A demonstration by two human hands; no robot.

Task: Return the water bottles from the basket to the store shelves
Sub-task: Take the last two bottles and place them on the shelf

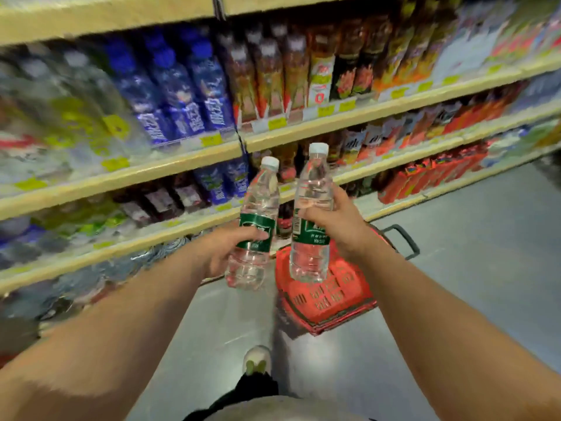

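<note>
Hands grip two water bottles above the red basket.

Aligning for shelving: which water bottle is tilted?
The left water bottle, gripped by the left hand, leans rightward; the right water bottle in the right hand stands nearly upright.

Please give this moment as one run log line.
left hand: grips left bottle | right hand: grips right bottle | red basket: on floor below | shelves: bottles not yet placed
</note>
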